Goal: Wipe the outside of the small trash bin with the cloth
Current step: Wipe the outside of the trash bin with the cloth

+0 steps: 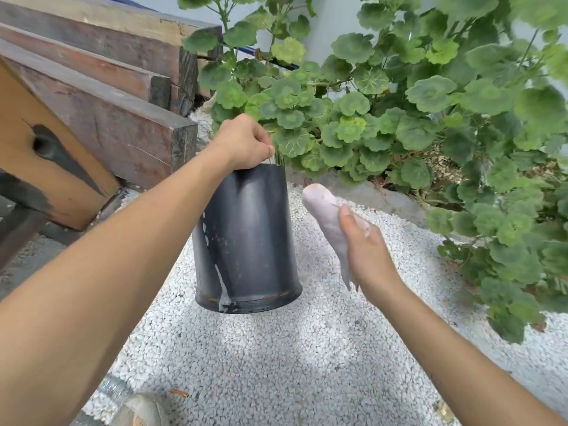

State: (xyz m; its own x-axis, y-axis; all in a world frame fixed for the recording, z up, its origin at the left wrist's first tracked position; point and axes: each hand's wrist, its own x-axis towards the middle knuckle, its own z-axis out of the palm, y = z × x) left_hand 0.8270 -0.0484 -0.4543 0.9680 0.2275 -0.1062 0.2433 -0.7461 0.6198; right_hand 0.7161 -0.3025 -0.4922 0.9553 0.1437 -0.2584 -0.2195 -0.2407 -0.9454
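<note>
A small black trash bin [249,238] hangs upside down in mid-air above white gravel, its rim toward me and pale streaks on its lower left side. My left hand [242,141] grips it at the top, by its base end. To the right of the bin, a short gap away, my right hand [365,247] holds a bunched pale cloth [327,215]. The cloth's rounded end points up and left toward the bin without touching it.
White gravel [276,364] covers the ground. Dark wooden beams [123,118] are stacked at the left. A leafy green plant [430,103] spreads over the back and right, close to the bin's top. A shoe tip [140,410] shows at the bottom.
</note>
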